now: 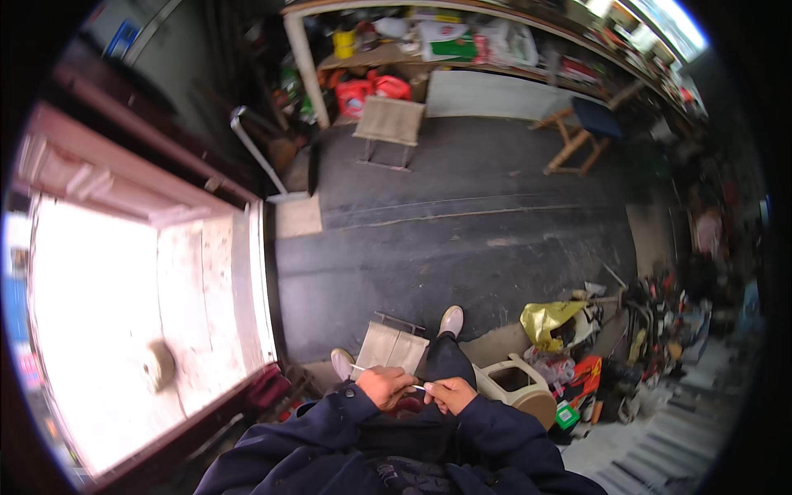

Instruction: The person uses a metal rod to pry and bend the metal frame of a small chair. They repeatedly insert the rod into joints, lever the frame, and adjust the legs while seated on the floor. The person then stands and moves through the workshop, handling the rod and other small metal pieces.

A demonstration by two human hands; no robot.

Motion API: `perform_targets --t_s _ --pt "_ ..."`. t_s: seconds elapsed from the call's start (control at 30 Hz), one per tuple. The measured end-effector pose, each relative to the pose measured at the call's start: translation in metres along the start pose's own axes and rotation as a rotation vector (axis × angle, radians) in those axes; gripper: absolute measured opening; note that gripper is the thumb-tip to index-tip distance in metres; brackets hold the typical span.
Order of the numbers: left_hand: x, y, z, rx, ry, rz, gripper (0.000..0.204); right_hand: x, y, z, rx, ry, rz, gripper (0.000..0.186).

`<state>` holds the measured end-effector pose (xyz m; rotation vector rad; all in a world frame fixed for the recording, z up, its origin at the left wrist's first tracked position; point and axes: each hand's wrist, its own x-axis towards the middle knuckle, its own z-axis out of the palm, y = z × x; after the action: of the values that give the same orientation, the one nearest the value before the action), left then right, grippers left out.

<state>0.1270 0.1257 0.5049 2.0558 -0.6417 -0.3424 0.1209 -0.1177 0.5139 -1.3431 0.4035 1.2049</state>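
Note:
A thin white stick-like piece (419,388) runs between my two hands, low in the middle of the view. My left hand (385,387) is closed around it, and one end pokes out past the fingers on the left. Its other end meets the fingertips of my right hand (451,395), which are pinched together. What the stick is made of is too small to tell. Just beyond my hands stands a small low stool (381,342) with a beige slatted top, between my feet.
To the right are a cream plastic stool (535,386), a yellow bag (549,323) and a heap of tools and scraps. An open doorway (99,313) lies left. Across the dark floor stand another low stool (388,120), a blue-seated wooden stool (596,117) and a loaded workbench (487,10).

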Motion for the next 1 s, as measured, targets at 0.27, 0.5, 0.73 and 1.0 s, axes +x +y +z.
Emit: perform_targets --t_s 0.27,0.5,0.73,1.0 --pt "0.1 0.047 -0.031 0.052 -0.03 -0.045 0.013 -0.026 -0.028 -0.054 0.633 0.092 -0.271 0.035" --pt "0.226 0.115 -0.006 -0.108 -0.129 -0.217 0.01 -0.093 -0.085 -0.161 0.896 0.006 -0.591 0.037" --pt "0.335 0.178 0.022 -0.151 -0.264 -0.164 0.012 -0.168 -0.113 -0.234 0.943 0.162 -0.87 0.034" --pt "0.441 0.22 0.032 -0.472 -0.422 -0.027 0.011 -0.21 -0.149 -0.29 1.037 0.367 -1.105 0.022"
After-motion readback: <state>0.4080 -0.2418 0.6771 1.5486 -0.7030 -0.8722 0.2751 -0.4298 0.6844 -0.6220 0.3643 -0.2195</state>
